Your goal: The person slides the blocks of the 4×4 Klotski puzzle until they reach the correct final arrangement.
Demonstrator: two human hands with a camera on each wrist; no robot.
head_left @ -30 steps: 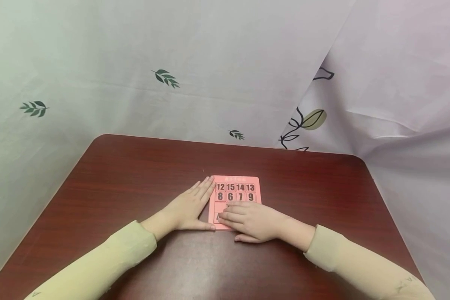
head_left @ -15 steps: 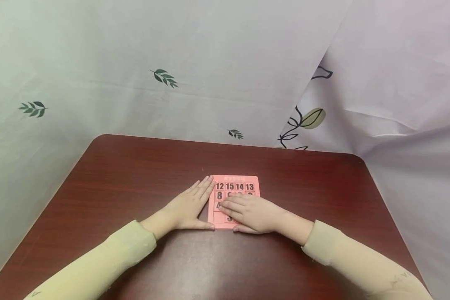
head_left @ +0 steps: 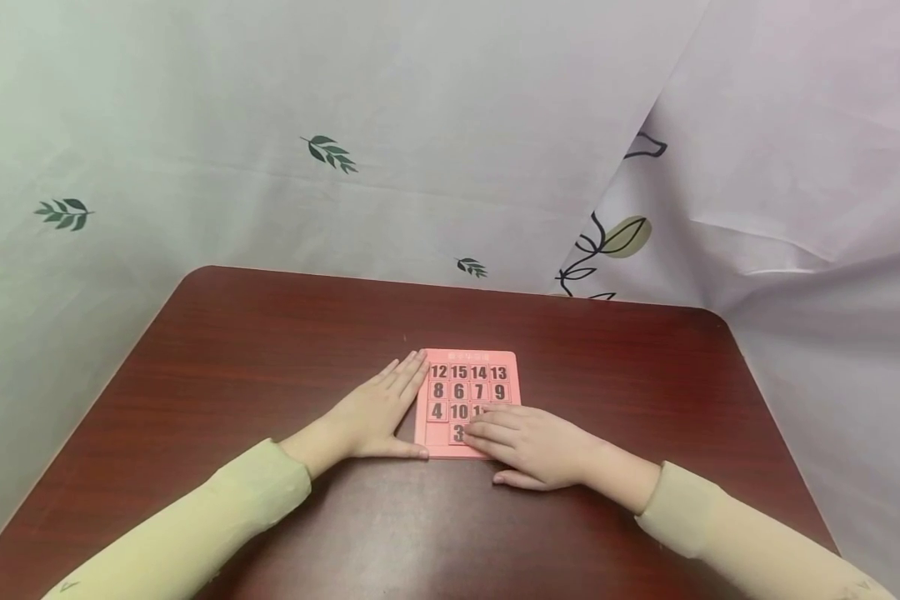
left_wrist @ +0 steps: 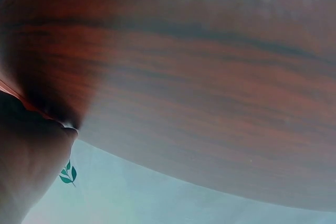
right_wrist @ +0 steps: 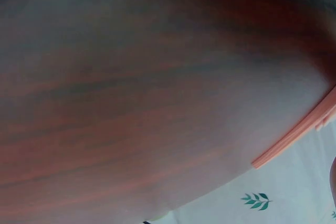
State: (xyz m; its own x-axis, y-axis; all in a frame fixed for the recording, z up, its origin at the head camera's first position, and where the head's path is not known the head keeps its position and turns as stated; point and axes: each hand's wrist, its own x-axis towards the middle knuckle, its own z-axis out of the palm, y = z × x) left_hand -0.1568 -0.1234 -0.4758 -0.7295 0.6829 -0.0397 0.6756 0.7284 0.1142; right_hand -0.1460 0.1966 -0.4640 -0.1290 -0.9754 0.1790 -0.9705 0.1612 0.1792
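A pink sliding number puzzle point(head_left: 422, 429) lies flat on the table. Rows reading 12, 15, 14, 13 and 8, 6, 7, 9 show at its top. Below them are tile 4 point(head_left: 437, 412) and tile 10, with an empty slot under the 4. My left hand point(head_left: 371, 414) rests along the puzzle's left edge, fingers straight, thumb at the near left corner. Over the lower right part lies my right hand point(head_left: 536, 446), fingers extended, fingertips at tile 3 point(head_left: 458, 433). It hides the tiles beneath. In the right wrist view the puzzle's pink side point(right_wrist: 294, 136) shows at the right.
The dark red wooden table point(head_left: 307, 325) has rounded far corners. Behind it and at both sides hangs a pale curtain point(head_left: 420, 100) with leaf prints.
Tile 4 has slid up from the bottom row into the third row, leaving the bottom left slot empty. My right hand then drew back to the right. The left hand stayed put.
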